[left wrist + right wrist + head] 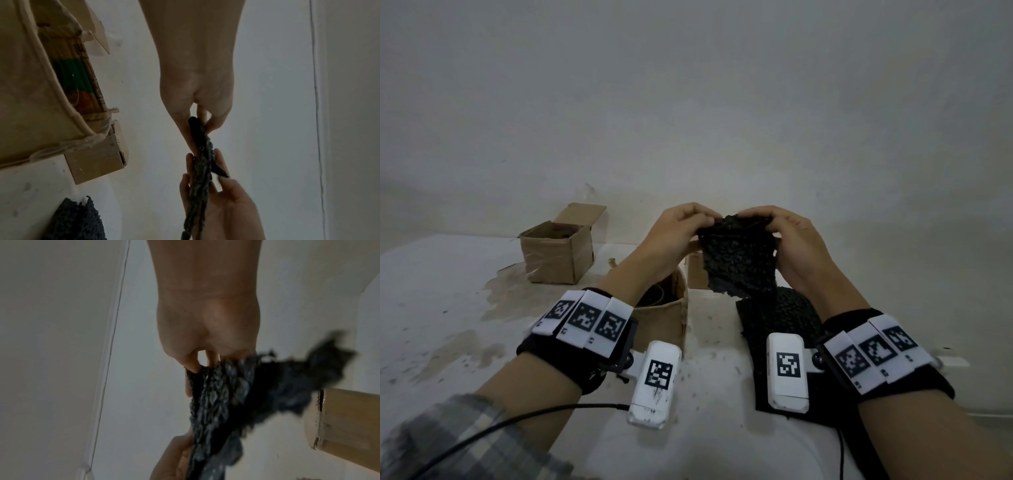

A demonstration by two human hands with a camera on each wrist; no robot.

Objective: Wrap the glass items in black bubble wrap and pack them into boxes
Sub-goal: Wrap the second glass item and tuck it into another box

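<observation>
Nearest, the wrist cameras flank more bubble wrap on the table; above it the left hand and right hand pinch the top edge of a black bubble wrap sheet, likely opening it to wrap. No glass item is clearly visible; next probably comes spreading the sheet flat; the open box stands well left, another box below the left wrist.

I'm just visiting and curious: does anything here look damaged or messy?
Yes. The black bubble wrap pinched by both hands has a ragged, torn lower edge. The table is stained and flecked with dark bits, and the far cardboard box looks dented.
</observation>
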